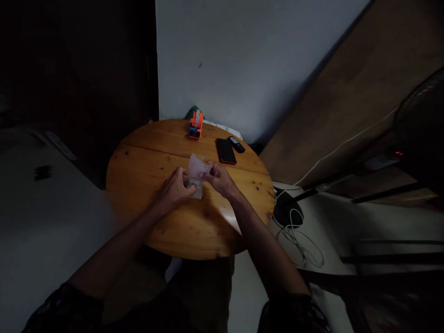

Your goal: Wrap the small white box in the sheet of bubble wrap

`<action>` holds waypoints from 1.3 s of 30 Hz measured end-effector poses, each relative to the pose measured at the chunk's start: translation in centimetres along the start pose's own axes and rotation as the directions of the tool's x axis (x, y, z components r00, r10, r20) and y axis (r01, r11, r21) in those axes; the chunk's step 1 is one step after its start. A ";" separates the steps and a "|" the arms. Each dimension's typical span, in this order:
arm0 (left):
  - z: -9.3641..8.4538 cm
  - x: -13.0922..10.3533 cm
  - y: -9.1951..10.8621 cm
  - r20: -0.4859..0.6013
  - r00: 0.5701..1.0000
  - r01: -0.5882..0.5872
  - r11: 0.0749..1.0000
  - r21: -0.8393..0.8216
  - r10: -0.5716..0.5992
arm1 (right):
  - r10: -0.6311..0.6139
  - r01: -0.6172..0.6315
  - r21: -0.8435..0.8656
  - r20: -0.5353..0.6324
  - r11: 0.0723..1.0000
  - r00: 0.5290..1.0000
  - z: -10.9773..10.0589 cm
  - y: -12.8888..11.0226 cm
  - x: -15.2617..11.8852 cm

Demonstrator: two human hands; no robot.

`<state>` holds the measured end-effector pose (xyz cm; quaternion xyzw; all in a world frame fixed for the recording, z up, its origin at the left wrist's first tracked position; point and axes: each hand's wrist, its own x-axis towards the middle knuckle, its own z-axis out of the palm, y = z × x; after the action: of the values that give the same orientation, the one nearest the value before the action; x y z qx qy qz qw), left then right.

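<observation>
Over the middle of a round wooden table, both hands grip a crumpled, whitish translucent sheet that looks like plastic wrap. My left hand is closed on its lower left side, thumb pressing a clear, shiny lower portion. I cannot tell whether that portion is the same sheet or an object inside it. My right hand pinches the upper part at its right edge between thumb and fingers.
An orange tape dispenser stands at the table's back edge. A dark flat rectangular case and a black keypad phone lie back right. Pale cable coils on the floor at right, below a fan. A wall rises behind.
</observation>
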<state>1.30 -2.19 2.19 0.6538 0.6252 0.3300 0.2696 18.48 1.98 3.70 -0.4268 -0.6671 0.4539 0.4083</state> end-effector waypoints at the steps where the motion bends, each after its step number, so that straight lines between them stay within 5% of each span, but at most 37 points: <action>1: 0.1 0.0 -0.3 -0.034 0.999 0.004 1.000 -0.011 -0.004 | -0.020 0.019 -0.066 -0.009 0.998 1.000 0.0 0.0 -0.5; 4: 0.3 0.3 -1.3 -0.082 0.993 -0.093 0.993 -0.069 0.088 | -0.099 0.099 -0.271 0.013 0.957 0.995 0.1 -0.5 -2.0; 10: 0.6 0.8 -2.4 0.052 0.956 -0.269 0.931 -0.245 0.290 | -0.253 0.272 -0.416 0.103 0.868 0.962 0.5 -0.1 -5.4; 16: -1.0 0.6 -2.2 0.242 0.914 -0.212 0.891 -0.400 0.326 | -0.361 0.388 -0.534 0.159 0.752 0.919 1.1 2.0 -7.1; 22: -3.0 0.3 -3.0 0.406 0.816 -0.250 0.884 -0.395 0.412 | -0.371 0.405 -0.657 0.200 0.635 0.907 1.4 2.6 -6.7; 33: -2.6 0.5 -3.1 0.306 0.874 -0.268 0.901 -0.342 0.377 | -0.405 0.452 -0.661 0.237 0.599 0.883 1.5 3.1 -6.8; 36: -2.7 0.5 -2.8 0.292 0.890 -0.259 0.915 -0.308 0.350 | -0.407 0.428 -0.619 0.184 0.659 0.894 1.6 2.9 -6.5; 39: -2.6 0.4 -2.4 0.270 0.917 -0.223 0.938 -0.266 0.294 | -0.333 0.329 -0.463 0.076 0.823 0.940 1.5 2.5 -6.1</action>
<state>-2.24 -1.74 2.07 0.7385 0.4410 0.3281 0.3906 19.43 -3.54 -0.03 -0.3925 -0.8190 0.1992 0.3682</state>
